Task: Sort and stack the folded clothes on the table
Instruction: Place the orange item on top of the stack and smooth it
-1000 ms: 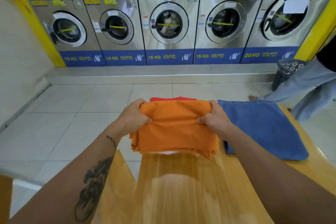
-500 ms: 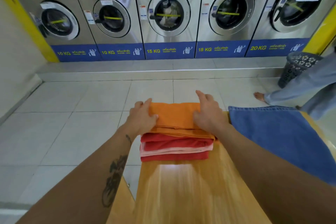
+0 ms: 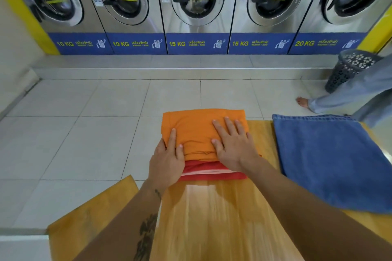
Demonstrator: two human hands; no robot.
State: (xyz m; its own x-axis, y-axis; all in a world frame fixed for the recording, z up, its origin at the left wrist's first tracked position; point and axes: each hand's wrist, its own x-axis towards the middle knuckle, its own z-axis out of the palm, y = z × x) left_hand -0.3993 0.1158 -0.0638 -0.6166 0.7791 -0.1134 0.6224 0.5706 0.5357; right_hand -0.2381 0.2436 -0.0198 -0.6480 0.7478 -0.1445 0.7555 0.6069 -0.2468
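A folded orange garment lies on top of a small stack of red and pink folded clothes at the far edge of the wooden table. My left hand rests flat on the orange garment's near left corner, fingers spread. My right hand presses flat on its right half, fingers apart. Neither hand grips the cloth. A folded blue denim piece lies on the table to the right of the stack, apart from it.
A row of steel washing machines lines the far wall beyond a tiled floor. A dark plastic laundry basket stands at the right, with another person's bare foot and trouser leg beside it. A lower wooden surface adjoins the table at the left.
The orange garment was held up in both hands, then set down on the red stack. My hands have let go and now lie flat on top of it.
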